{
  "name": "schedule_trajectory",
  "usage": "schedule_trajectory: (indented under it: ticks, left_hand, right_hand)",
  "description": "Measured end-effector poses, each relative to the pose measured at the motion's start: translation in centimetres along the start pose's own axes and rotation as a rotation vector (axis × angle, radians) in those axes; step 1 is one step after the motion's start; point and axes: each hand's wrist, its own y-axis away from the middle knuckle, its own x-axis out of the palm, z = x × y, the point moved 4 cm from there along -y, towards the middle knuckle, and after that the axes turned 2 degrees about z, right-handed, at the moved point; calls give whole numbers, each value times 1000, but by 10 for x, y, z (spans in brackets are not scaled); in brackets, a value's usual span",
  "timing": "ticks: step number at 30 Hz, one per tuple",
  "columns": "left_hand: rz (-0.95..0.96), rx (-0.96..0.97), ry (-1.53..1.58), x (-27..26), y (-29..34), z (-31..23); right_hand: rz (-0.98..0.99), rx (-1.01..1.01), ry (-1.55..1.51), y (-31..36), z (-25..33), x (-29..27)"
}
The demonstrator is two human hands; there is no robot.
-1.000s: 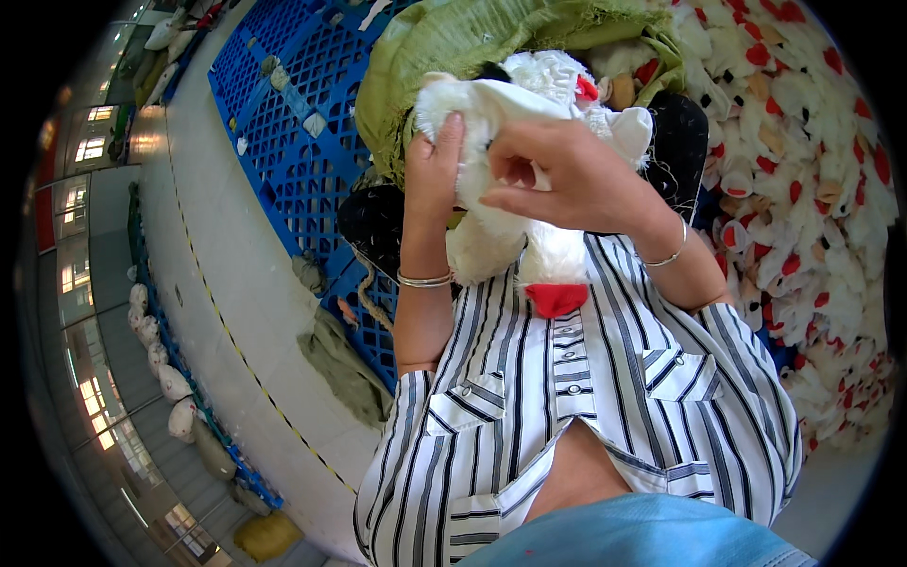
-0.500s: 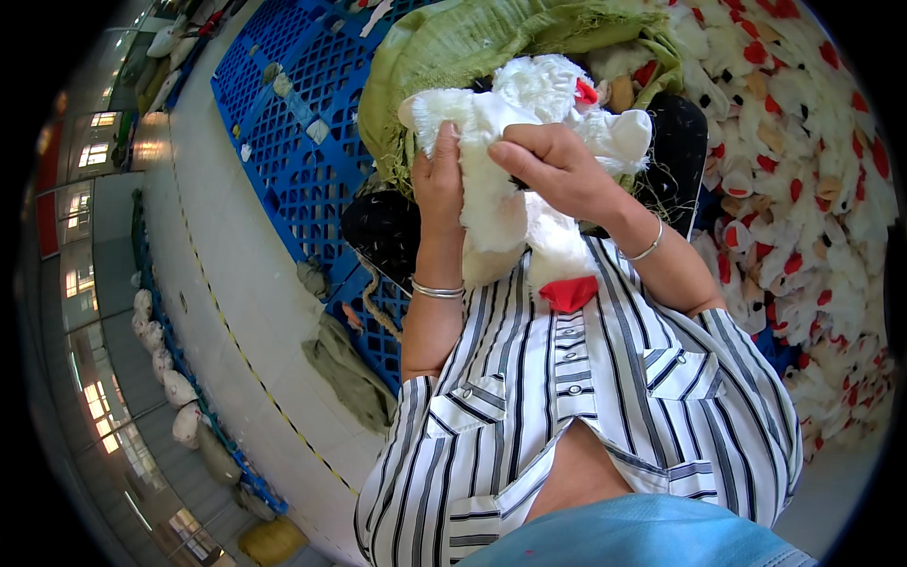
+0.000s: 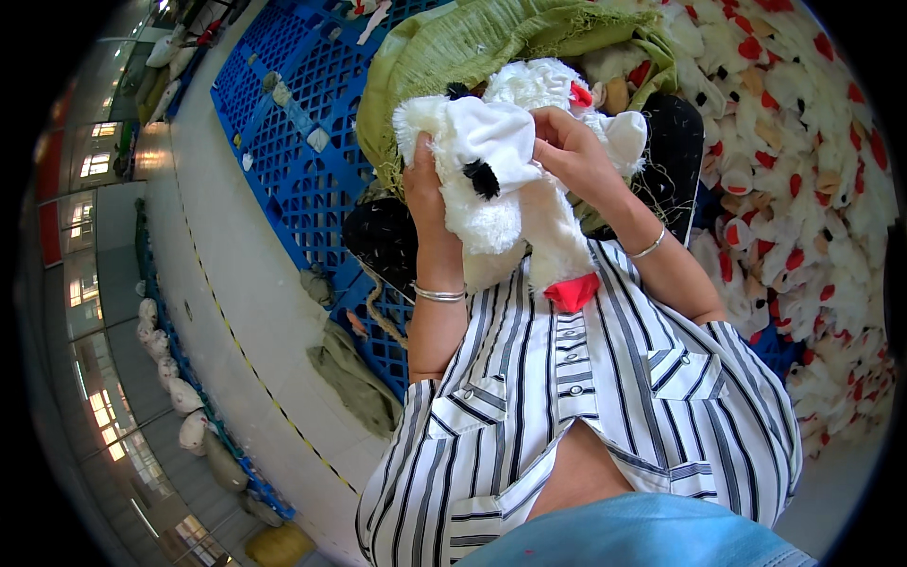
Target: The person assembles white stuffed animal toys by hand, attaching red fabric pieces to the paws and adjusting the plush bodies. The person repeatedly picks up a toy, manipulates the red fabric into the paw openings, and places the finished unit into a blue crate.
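Over my lap I hold an unstuffed white plush toy skin [image 3: 491,132], limp and furry, with smooth white patches and black tufts; a red tip hangs against my striped shirt. My left hand [image 3: 425,184] grips its furry left edge, the fingers hidden behind the cloth. Pinched on the right side of the smooth white patch is my right hand [image 3: 572,156], thumb and fingertips together. Just beyond lie more white plush pieces [image 3: 624,137] with a bit of red, at the mouth of a green woven sack [image 3: 416,76].
A blue plastic pallet [image 3: 283,161] lies to the left, with rope and cloth scraps on it. At right rises a large heap of white and red plush skins [image 3: 784,189]. A grey-green cloth [image 3: 350,373] lies on the pale floor [image 3: 217,236].
The plush skin has turned in my hands, so its smooth white patch and black tufts now show. My right hand has shifted slightly right and changed its grip.
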Motion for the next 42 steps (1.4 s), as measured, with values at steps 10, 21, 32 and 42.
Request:
schedule_trajectory:
  ticks: [10, 21, 32, 42]
  left_hand:
    - [-4, 34, -206, -12, 1, 14]
    - [16, 375, -803, -31, -28, -32]
    - [8, 675, -1054, -26, -129, -33]
    - [252, 187, -1099, -58, -118, 70]
  right_hand:
    - [214, 283, -19, 5, 5, -3]
    - [267, -258, -59, 27, 144, -42]
    - [299, -215, 302, -62, 44, -80]
    - [198, 68, 350, -4, -46, -113]
